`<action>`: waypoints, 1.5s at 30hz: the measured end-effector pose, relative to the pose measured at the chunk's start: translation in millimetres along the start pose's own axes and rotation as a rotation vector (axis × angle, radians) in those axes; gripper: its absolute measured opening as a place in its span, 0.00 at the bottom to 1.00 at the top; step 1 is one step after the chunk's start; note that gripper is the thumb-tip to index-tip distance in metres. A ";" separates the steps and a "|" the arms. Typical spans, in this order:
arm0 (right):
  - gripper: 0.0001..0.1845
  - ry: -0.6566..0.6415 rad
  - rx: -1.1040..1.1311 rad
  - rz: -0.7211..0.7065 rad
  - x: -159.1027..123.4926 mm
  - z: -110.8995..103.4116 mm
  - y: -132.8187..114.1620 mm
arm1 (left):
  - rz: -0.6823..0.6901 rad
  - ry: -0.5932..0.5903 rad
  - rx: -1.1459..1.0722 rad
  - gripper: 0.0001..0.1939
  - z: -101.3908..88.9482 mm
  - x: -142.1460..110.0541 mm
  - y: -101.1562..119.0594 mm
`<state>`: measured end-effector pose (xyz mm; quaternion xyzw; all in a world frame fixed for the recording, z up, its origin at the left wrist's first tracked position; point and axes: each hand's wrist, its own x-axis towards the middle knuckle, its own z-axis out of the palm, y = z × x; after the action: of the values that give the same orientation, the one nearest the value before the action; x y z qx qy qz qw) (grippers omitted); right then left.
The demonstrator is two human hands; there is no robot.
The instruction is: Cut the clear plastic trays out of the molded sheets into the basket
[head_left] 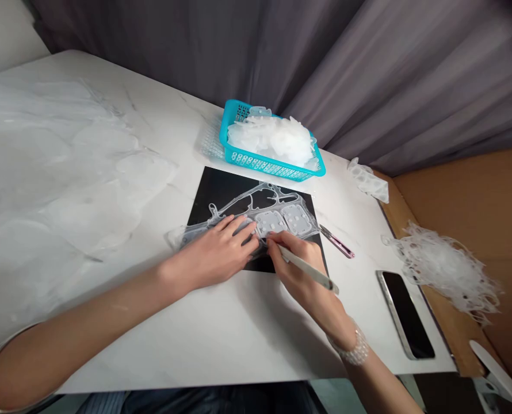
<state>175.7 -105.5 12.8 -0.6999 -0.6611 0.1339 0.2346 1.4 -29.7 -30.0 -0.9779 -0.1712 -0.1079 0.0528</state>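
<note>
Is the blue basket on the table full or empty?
Full: the blue basket holds a heap of whitish plastic scraps rising above its rim.

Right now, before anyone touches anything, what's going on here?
A person is working with both bare hands on a clear moulded plastic sheet lying on a black mat. The left hand presses flat on the sheet, while the right hand grips a slim pale tool, its tip hidden by the hand. A teal basket heaped with clear plastic scraps sits behind the mat on a white marble-look table.
</note>
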 end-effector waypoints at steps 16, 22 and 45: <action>0.20 0.011 -0.332 -0.381 6.4 28.1 19.7 | -0.006 -0.005 0.007 0.22 -0.8 -3.4 -1.2; 0.20 -0.091 -0.334 -0.367 11.2 24.0 8.6 | 0.002 0.013 -0.018 0.23 4.0 -4.7 -4.0; 0.14 -0.027 0.509 -0.212 -23.8 -52.3 35.9 | -0.864 -0.157 -1.772 0.31 -39.9 72.6 8.5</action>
<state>230.6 -137.4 36.4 -0.5433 -0.6788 0.2798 0.4070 63.3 -19.8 24.8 -0.5219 -0.3737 -0.1419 -0.7535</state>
